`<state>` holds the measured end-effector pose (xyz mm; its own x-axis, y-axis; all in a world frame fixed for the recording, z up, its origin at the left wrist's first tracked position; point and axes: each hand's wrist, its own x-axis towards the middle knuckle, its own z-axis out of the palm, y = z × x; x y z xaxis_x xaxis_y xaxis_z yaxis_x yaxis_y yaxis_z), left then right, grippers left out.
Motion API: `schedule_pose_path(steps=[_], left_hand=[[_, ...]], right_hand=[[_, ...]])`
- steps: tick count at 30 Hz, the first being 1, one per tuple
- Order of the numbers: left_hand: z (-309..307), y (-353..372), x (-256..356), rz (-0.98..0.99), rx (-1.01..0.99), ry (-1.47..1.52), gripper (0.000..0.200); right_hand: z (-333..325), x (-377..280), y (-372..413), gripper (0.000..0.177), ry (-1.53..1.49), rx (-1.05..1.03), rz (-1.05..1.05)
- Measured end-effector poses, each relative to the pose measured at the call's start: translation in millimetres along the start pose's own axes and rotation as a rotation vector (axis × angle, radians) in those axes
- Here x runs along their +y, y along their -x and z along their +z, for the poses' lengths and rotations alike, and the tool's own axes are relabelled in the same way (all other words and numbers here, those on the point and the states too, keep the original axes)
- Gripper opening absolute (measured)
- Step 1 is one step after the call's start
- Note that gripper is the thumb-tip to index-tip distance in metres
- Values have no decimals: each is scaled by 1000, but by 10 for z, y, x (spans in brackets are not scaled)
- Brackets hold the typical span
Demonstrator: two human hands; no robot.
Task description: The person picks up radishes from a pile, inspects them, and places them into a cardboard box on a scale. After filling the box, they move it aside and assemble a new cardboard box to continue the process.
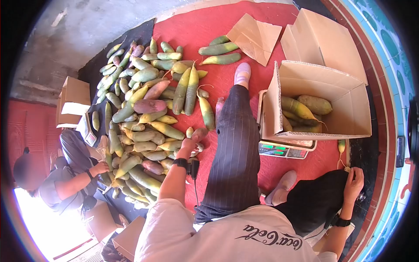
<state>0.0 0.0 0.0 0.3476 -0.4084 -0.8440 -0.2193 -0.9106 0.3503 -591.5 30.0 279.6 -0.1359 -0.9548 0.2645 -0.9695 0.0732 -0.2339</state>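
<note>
My left hand (188, 144) is closed around a dull reddish-brown radish (200, 134) at the right edge of a large heap of green, yellow and purple radishes (148, 135). Beside the hand lies a small yellowish radish (189, 132). Over my bent knee at the far right, my right hand (354, 182) has its fingers curled together. Their tips meet the thin root of a green-and-yellow radish (341, 146) beside the carton. What the fingers pinch is too small to make out.
An open cardboard box (323, 78) holding several radishes stands on a digital scale (283, 149). Behind it is another carton (327, 39). A cardboard flap (255, 37) and 3 radishes lie on the red mat (187, 26). Across the heap, a co-worker's hand (100, 168) touches radishes.
</note>
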Motion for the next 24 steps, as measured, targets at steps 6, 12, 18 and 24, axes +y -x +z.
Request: schedule_pose_path(steps=[6, 12, 18, 24], left_hand=[[-281, 738, 89, 260, 34, 515, 43], [-481, 1775, 503, 626, -37, 734, 38], [-458, 2569, 755, 899, -328, 721, 44], [-98, 2898, 800, 912, -597, 654, 43]], right_hand=[[-46, -52, 35, 6, -22, 67, -61], [-13, 7, 65, 6, -20, 121, -97], [20, 51, 102, 6, -113, 154, -111], [42, -260, 287, 7, -360, 68, -72]])
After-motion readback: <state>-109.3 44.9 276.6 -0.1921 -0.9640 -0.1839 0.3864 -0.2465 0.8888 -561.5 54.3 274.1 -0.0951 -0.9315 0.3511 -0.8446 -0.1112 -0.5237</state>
